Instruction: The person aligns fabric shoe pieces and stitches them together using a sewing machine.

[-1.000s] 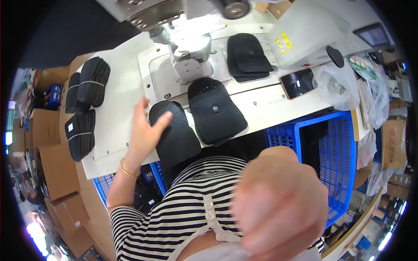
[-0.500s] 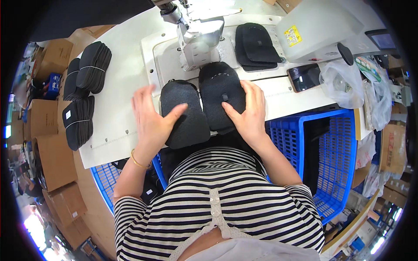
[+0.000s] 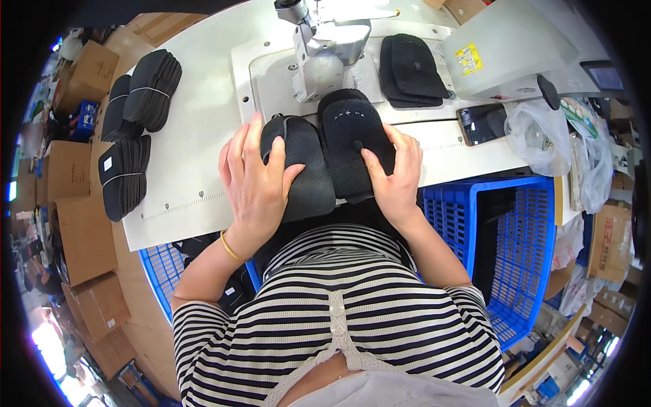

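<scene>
Two black oval fabric pads lie side by side at the front of the sewing machine (image 3: 332,51). On the left pad (image 3: 308,180), the thumb and index finger of my left hand (image 3: 258,180) rest on top; its other fingers are spread beyond the pad's left edge. My right hand (image 3: 399,180) grips the right pad (image 3: 349,132) by its right side, thumb on the face beside a small tab, fingers along the edge. Pale stitches show near the far end of that pad. The lower part of the machine head stands just behind both pads.
Banded stacks of black pads (image 3: 150,91) lie on the left of the white table (image 3: 193,163). More loose pads (image 3: 413,71) lie right of the machine head, near a phone (image 3: 483,124) and a clear plastic bag (image 3: 540,139). Blue baskets (image 3: 468,217) stand below the front edge.
The left hand has moved right, bringing its index finger onto the left pad. Both pads have shifted slightly, the right one still in my right hand. The whole view has swung a little.
</scene>
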`<state>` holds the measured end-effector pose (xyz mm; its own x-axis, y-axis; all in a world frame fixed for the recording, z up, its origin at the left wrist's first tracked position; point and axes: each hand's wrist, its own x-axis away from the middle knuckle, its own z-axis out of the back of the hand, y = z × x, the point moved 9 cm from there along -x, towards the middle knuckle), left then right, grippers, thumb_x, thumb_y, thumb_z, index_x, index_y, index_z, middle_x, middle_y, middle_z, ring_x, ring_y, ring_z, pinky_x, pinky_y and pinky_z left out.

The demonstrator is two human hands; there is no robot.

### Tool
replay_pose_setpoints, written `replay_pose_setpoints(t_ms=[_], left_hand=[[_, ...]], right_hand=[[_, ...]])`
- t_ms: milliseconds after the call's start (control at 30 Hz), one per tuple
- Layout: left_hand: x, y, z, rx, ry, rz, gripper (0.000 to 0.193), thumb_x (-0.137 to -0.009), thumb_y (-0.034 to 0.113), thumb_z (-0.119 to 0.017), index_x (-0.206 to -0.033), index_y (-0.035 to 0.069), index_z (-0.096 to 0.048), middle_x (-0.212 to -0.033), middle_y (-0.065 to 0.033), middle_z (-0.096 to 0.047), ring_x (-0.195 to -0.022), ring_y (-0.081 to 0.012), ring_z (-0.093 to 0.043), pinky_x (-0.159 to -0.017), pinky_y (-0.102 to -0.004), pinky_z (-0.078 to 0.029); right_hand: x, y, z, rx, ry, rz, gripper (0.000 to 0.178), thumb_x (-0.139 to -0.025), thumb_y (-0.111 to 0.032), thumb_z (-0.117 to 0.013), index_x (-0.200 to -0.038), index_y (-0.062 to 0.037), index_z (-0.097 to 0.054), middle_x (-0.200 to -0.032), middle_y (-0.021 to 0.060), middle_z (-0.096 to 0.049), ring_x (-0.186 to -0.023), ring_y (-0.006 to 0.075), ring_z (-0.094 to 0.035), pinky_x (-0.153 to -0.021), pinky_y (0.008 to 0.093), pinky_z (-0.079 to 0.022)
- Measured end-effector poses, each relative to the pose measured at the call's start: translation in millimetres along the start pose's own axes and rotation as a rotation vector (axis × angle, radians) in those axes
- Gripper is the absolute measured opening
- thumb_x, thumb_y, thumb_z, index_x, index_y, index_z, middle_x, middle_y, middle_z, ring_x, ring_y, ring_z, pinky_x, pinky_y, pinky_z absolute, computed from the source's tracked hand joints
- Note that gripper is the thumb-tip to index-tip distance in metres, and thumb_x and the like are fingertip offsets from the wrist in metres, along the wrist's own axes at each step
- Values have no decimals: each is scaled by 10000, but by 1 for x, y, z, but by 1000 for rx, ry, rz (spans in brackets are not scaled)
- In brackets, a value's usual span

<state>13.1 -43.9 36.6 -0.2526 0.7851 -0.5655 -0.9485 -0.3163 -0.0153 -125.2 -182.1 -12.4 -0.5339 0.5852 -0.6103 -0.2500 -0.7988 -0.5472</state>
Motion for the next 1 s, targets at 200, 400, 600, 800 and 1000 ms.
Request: replay_pose_setpoints(t_ms=[200,400,600,800,1000], left_hand=[[-2,-67,-37,1074,-87,706,480,-810,80,-783,-1202,-61,-545,-1122,-155,-672,-980,-239,-675,-871,-347,-544],[-30,-37,-25,1903,-221,925,251,-847,-32,-704,-1096,-41,-673,-997,-127,-719,-874,-184,-701,-794,-308,-576],[-40,-50,-23,1862,33,906,243,-871,-15,-704,-1109,-19,-654,-1038,-100,-707,-898,-172,-692,-821,-301,-575],[-31,-65,-26,1886,111,924,237,-880,-41,-681,-1111,-3,-651,-1048,-116,-705,-912,-188,-695,-821,-302,-578],[-34,-67,-20,1861,145,873,251,-879,-41,-683,-1126,-21,-643,-1061,-118,-699,-932,-188,-688,-844,-303,-567]], right_hand=[[-15,29,41,-560,361,-225,636,-921,66,-586,-1463,44,-254,-1190,134,-514,-1005,195,-561,-938,322,-468],[-80,-50,28,-477,-117,131,204,-838,53,-621,-986,-58,-705,-989,107,-607,-832,210,-577,-732,289,-462],[-69,-61,5,-746,-258,-32,120,-903,-21,-608,-1007,35,-630,-1010,111,-613,-850,158,-603,-746,260,-472],[-47,-54,9,-777,-275,-183,108,-875,36,-678,-971,50,-631,-1082,124,-591,-845,117,-641,-703,217,-536],[-48,-48,5,-781,-290,-221,83,-893,48,-655,-964,65,-615,-962,123,-656,-786,138,-684,-698,240,-581]])
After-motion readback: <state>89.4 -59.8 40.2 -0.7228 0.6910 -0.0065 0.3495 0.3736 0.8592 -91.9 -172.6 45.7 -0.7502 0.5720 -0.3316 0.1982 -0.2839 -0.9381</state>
